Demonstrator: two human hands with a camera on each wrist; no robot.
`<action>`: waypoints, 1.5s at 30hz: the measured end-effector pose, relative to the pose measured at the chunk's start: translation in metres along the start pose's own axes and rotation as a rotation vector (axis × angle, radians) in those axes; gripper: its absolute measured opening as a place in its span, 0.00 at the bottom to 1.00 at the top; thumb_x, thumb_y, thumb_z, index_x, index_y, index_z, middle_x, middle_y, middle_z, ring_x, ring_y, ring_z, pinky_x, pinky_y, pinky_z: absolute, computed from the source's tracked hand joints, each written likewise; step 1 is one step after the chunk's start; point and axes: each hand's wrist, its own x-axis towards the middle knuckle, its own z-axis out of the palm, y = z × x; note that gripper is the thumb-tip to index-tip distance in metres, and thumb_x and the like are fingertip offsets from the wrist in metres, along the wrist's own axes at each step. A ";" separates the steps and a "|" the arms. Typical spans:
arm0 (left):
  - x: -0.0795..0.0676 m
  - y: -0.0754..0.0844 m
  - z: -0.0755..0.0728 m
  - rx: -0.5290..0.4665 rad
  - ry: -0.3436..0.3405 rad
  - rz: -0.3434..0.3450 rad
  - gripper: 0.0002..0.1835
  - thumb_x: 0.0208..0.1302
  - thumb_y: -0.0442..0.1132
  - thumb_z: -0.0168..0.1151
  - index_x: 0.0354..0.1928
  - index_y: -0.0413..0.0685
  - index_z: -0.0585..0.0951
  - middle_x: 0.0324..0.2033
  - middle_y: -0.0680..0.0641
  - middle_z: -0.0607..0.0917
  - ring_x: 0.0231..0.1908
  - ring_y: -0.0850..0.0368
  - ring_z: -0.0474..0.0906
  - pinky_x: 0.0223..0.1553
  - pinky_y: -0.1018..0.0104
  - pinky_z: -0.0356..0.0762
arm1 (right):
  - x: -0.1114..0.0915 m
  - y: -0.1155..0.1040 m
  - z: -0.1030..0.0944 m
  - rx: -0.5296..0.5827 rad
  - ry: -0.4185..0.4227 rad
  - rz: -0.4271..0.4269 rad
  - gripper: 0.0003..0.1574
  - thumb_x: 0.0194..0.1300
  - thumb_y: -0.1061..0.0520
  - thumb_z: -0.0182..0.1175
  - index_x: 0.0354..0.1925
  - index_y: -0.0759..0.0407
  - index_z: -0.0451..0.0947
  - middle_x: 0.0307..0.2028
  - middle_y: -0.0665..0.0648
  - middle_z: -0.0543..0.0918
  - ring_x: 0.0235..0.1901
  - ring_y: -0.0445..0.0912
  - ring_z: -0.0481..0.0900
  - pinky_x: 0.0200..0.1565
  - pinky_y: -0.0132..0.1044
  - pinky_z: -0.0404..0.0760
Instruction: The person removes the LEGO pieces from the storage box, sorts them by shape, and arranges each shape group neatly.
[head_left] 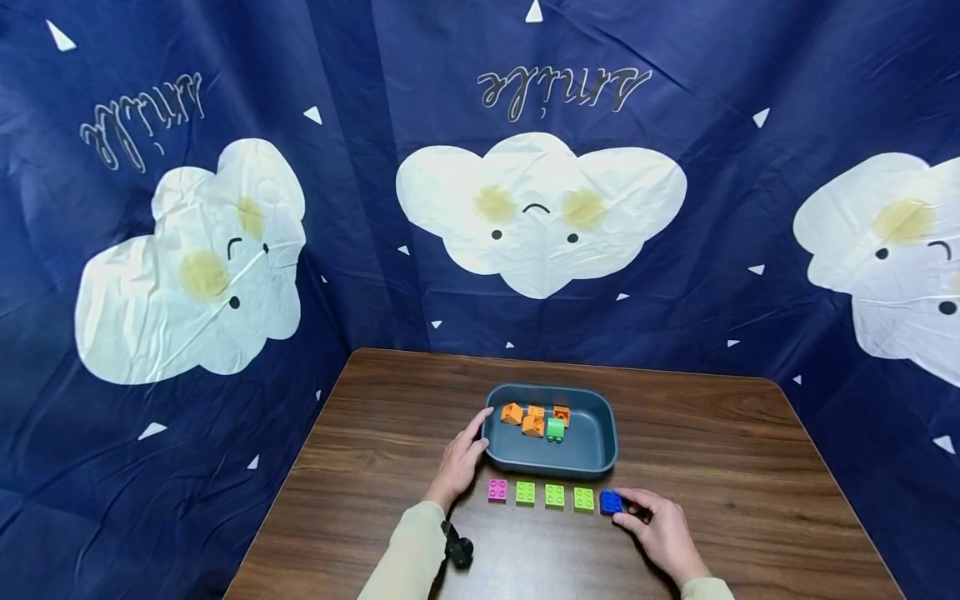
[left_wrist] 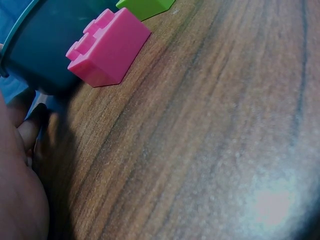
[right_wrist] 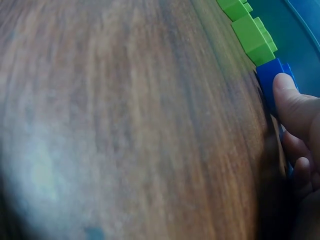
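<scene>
My right hand [head_left: 662, 531] pinches a blue toy brick [head_left: 611, 502] at the right end of a row on the table; in the right wrist view the thumb [right_wrist: 286, 92] presses the brick's near side. To its left stand several lime green bricks [head_left: 554, 497] and a pink brick [head_left: 497, 490], studs up. My left hand [head_left: 459, 460] touches the left side of a dark blue-green tray [head_left: 592, 454] with extended fingers. In the left wrist view the pink brick [left_wrist: 112, 52] stands beside the tray, and most of that hand is out of frame.
Inside the tray lie several orange bricks [head_left: 533, 426] and one green brick [head_left: 555, 429], toward its left half. The brown wooden table [head_left: 750, 467] ends at a dark blue curtain [head_left: 360, 208] printed with clouds. A black strap device [head_left: 459, 550] sits on the left wrist.
</scene>
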 end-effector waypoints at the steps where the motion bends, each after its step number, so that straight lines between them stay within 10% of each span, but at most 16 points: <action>1: 0.000 0.000 0.000 0.001 0.000 0.000 0.31 0.77 0.43 0.51 0.79 0.72 0.67 0.69 0.50 0.77 0.60 0.46 0.76 0.63 0.37 0.69 | 0.000 0.000 0.000 0.003 0.000 -0.006 0.25 0.45 0.67 0.82 0.45 0.58 0.91 0.38 0.49 0.90 0.32 0.32 0.79 0.32 0.25 0.77; 28: 0.001 0.001 0.000 -0.004 -0.002 -0.016 0.31 0.78 0.43 0.51 0.79 0.74 0.66 0.73 0.50 0.75 0.63 0.45 0.75 0.65 0.34 0.66 | -0.001 0.003 0.001 0.044 0.004 0.040 0.26 0.47 0.69 0.81 0.47 0.57 0.90 0.34 0.43 0.84 0.30 0.33 0.76 0.29 0.30 0.75; 37: 0.000 0.001 -0.001 -0.001 0.001 -0.006 0.31 0.78 0.42 0.51 0.79 0.73 0.66 0.65 0.49 0.79 0.56 0.49 0.75 0.61 0.39 0.69 | -0.002 0.001 0.000 0.041 0.004 0.052 0.26 0.48 0.68 0.81 0.48 0.57 0.90 0.37 0.43 0.85 0.31 0.32 0.77 0.30 0.31 0.77; 45: 0.000 0.000 -0.001 0.022 -0.001 0.001 0.31 0.78 0.42 0.51 0.79 0.72 0.66 0.37 0.50 0.78 0.46 0.52 0.74 0.51 0.50 0.69 | -0.003 0.003 0.000 0.039 0.017 0.024 0.27 0.47 0.68 0.81 0.48 0.57 0.90 0.35 0.42 0.84 0.30 0.32 0.76 0.30 0.28 0.75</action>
